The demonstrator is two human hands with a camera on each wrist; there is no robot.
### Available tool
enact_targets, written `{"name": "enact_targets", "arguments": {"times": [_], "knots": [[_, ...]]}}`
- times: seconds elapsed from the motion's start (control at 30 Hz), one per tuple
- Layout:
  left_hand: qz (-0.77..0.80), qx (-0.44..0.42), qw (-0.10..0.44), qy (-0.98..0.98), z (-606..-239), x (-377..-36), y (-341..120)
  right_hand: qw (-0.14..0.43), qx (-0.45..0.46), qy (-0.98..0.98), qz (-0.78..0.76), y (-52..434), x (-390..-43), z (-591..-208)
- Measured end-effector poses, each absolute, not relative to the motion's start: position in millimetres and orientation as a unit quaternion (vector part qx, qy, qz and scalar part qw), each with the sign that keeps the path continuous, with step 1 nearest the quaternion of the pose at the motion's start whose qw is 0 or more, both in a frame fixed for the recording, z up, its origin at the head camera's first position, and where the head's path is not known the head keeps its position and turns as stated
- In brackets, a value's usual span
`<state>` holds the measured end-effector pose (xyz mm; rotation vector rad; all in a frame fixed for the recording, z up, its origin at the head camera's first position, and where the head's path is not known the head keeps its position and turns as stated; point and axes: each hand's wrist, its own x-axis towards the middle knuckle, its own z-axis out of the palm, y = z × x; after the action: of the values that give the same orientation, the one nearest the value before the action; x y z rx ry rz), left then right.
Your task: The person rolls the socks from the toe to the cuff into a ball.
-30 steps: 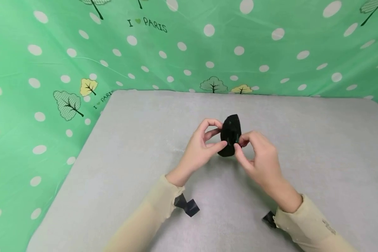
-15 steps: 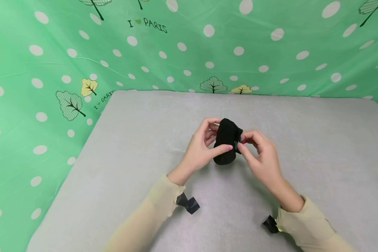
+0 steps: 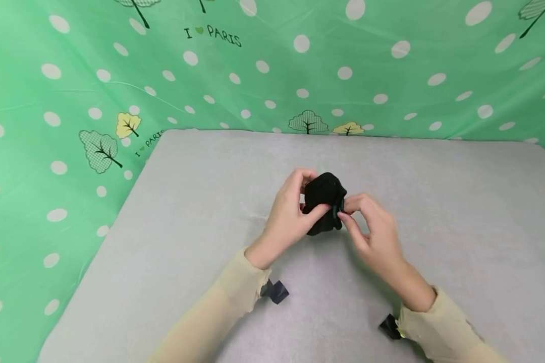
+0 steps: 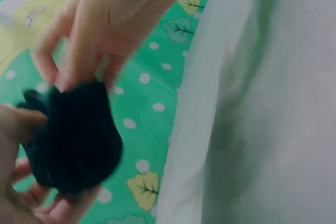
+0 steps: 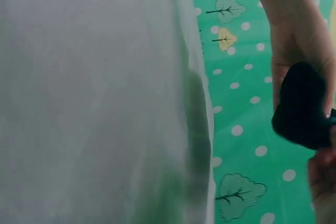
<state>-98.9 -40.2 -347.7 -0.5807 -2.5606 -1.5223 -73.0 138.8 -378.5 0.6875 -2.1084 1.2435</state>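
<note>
A small black fabric bundle (image 3: 323, 194), perhaps a sock, is held just above the middle of the grey table (image 3: 436, 212). My left hand (image 3: 312, 194) grips its left side, thumb in front and fingers curled over the top. My right hand (image 3: 344, 208) pinches its right edge between thumb and forefinger. In the left wrist view the bundle (image 4: 71, 140) sits between my left fingers (image 4: 52, 208) and the right hand (image 4: 100, 24) above. In the right wrist view the bundle (image 5: 303, 108) hangs below the left hand (image 5: 296, 40).
A green cloth (image 3: 72, 101) with white dots and tree prints hangs behind and to the left of the table. Black wrist-camera mounts (image 3: 276, 291) (image 3: 389, 326) show under both cream sleeves. The table's left edge (image 3: 113, 222) runs diagonally.
The black fabric has gone from a taller upright oval to a shorter, more bunched lump. Both hands have closed in on it, the left fingers curling further over its top.
</note>
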Motion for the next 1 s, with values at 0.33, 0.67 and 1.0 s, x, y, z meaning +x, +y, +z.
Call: {"name": "enact_targets", "arguments": {"times": [0.33, 0.67, 1.0], "knots": [[-0.499, -0.182, -0.026, -0.847, -349.5, -92.3, -36.8, 0.265, 0.21, -0.806, 0.485, 136.5, -77.3, -377.2], [-0.391, -0.186, 0.046, -0.9, -356.2, -99.6, -38.4, 0.262, 0.325, -0.748, 0.515, 127.8, -72.1, -383.8], [-0.382, -0.225, 0.106, -0.89, -354.2, -92.3, -42.7, 0.175, 0.163, -0.749, 0.618, 133.9, -78.1, -376.1]]}}
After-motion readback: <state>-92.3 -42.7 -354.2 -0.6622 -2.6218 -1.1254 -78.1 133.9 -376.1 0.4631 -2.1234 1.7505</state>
